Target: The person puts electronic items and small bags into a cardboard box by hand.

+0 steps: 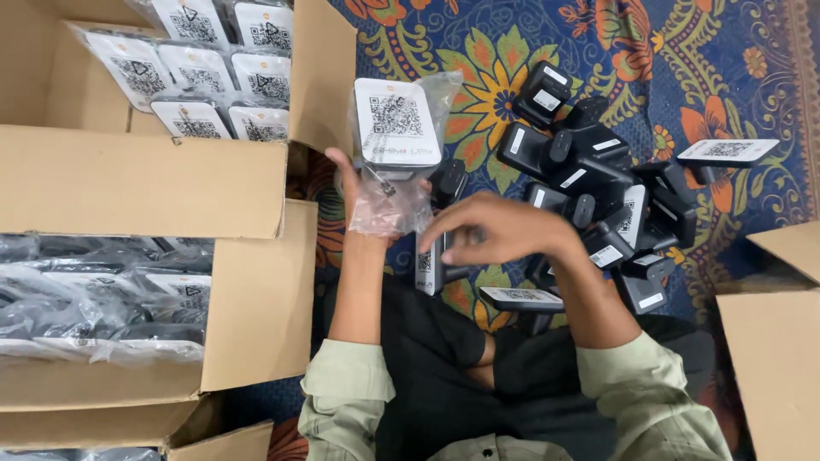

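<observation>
Your left hand point(359, 183) is closed around the lower end of a clear plastic bag point(397, 192), thumb up, gripping it with a black adapter point(395, 128) inside; the adapter's white label face points at the camera. Bag top stands open and crinkled above the adapter's right corner. Your right hand point(495, 230) sits just right of the bag, fingers curled, fingertips at the bag's lower edge; can't tell if it's actually pinching the plastic or only touching. Below both hands, two more black adapters lie on your lap, one upright point(427, 263), one flat point(521, 299). Right of your right hand: loose pile of unbagged adapters point(598, 179) on the patterned floral cloth point(495, 68), one lying apart at far right point(726, 152). Left of your left hand: open cardboard box point(145, 179) with bagged adapters standing in rows point(205, 77). Below it, a second box point(256, 299) holds more bagged units point(102, 299). Another carton edge point(777, 324) at far right.
</observation>
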